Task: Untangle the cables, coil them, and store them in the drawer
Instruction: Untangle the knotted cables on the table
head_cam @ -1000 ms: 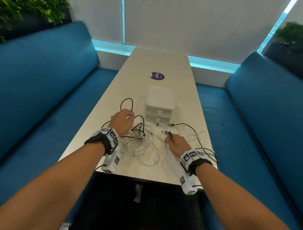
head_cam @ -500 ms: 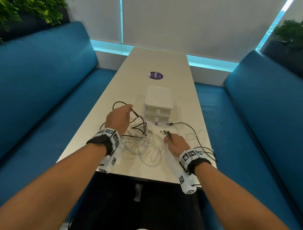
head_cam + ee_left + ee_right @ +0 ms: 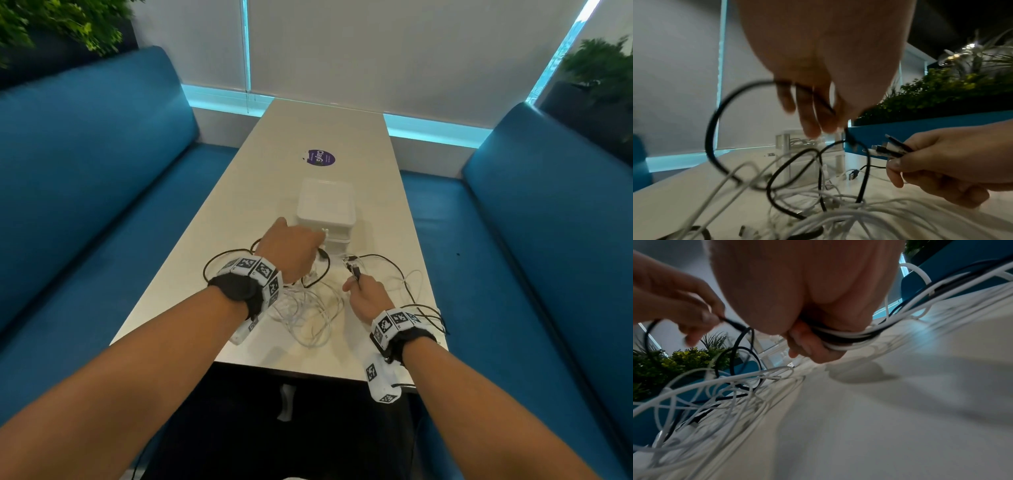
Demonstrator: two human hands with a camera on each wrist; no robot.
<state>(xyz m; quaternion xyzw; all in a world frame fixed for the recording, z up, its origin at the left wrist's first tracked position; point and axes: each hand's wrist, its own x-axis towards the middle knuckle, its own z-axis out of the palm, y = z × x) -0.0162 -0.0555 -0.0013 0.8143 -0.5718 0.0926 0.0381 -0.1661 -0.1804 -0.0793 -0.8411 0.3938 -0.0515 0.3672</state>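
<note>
A tangle of white cables [image 3: 308, 315] and black cables [image 3: 219, 260] lies on the near end of the table. My left hand [image 3: 294, 251] is raised over it, just in front of the small white drawer unit [image 3: 325, 205]. It pinches a black cable [image 3: 733, 325] near its plug, and a black loop [image 3: 712, 120] hangs from the fingers. My right hand [image 3: 366, 296] grips a bundle of black and white cable ends [image 3: 890, 148], their plugs sticking out past the thumb. The drawers look closed in the head view.
The white table [image 3: 318, 130] runs away from me between two blue sofas [image 3: 85, 171]. A purple sticker [image 3: 321, 157] lies beyond the drawer unit. Cables trail off the table's right edge [image 3: 428, 311] near my right wrist. Plants stand behind both sofas.
My left hand has moved forward and to the right, up to the drawer unit, carrying the black cable with it. The right hand has kept its place and its hold on the bundle.
</note>
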